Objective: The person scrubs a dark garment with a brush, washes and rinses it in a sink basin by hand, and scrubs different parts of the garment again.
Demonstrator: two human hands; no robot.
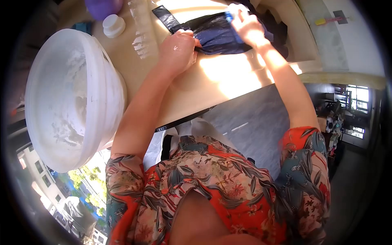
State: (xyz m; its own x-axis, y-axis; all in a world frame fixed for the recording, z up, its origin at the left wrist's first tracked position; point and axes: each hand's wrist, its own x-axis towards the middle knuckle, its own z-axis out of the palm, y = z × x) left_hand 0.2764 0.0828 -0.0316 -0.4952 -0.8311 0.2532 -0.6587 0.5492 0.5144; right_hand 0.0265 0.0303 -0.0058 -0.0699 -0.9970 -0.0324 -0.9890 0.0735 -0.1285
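A wet, dark navy piece of cloth (214, 34) lies bunched on the beige counter (183, 92). A flat dark strip of it, like a strap or waistband, sticks out at its upper left. My left hand (178, 50) is closed around the cloth's left end, with white suds on its back. Over the right part of the cloth, my right hand (248, 30) grips a blue and white object, which looks like a scrubbing brush (229, 17). My fingers and white foam partly hide it, so its full shape does not show.
At the left stands a large white plastic basin (102, 81), tilted in view. A white round container (113, 25) and a purple object (104, 8) sit behind it. White-marked ridges (141, 32) run along the counter. A yellow-and-pink tool (326, 20) lies far right.
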